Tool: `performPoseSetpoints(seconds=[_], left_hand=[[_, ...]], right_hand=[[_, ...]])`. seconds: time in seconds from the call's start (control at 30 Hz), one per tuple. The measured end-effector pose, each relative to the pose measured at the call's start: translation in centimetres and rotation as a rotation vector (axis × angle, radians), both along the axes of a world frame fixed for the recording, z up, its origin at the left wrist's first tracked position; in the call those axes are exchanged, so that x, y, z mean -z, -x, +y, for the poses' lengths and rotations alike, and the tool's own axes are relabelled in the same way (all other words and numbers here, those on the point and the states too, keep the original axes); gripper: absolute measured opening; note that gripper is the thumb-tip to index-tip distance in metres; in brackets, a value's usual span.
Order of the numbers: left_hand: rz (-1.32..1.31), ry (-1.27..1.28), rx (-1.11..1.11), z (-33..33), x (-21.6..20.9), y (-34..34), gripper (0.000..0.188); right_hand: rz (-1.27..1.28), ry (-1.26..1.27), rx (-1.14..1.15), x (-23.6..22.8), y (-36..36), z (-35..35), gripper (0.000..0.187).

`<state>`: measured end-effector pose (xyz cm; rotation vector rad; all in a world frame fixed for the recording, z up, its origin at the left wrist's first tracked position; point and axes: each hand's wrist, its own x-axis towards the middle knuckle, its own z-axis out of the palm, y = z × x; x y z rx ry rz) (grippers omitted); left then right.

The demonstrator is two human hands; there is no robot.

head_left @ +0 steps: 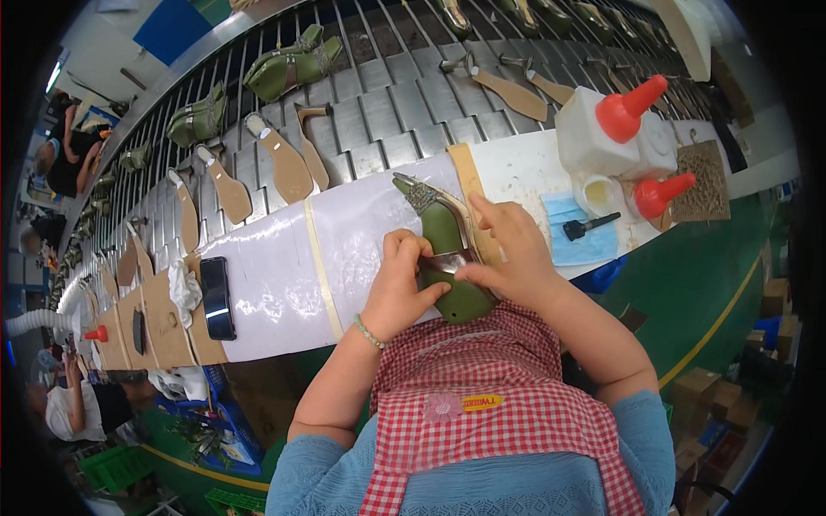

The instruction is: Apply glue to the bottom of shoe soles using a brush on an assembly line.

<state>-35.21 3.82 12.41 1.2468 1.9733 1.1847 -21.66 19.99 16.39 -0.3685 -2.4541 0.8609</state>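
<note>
Over the near table edge (284,340), the left hand (401,279) clamps a shoe form (460,301), likely steadying it; the right hand (514,251) touches it, fingers apart.

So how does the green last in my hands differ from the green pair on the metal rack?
Your hands are both on the held last; no hand touches the pair.
The held last is a single one at the table; the pair is two, side by side on the rack.
The held last's toe points toward you; the pair's toes point left.
Both are green with sparkly straps.
</note>
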Motion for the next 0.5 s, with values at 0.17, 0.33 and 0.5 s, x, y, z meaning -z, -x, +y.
performPoseSetpoints(seconds=[0.17, 0.33, 0.5], left_hand=[[0.028, -0.005, -0.005, 0.1, -0.5, -0.1, 0.053], [0.041, 0.016, -0.014, -0.1, -0.7, -0.3, 0.052], [0.034, 0.026, -0.051, -0.3, -0.5, -0.7, 0.051]], right_hand=[[0.028, 0.236, 0.023, 2.0, 0.4, 0.7, 0.022], [-0.147, 0.179, -0.002, 1.2, 2.0, 1.2, 0.019], [-0.337, 0.07, -0.101, 0.8, 2.7, 1.7, 0.027]])
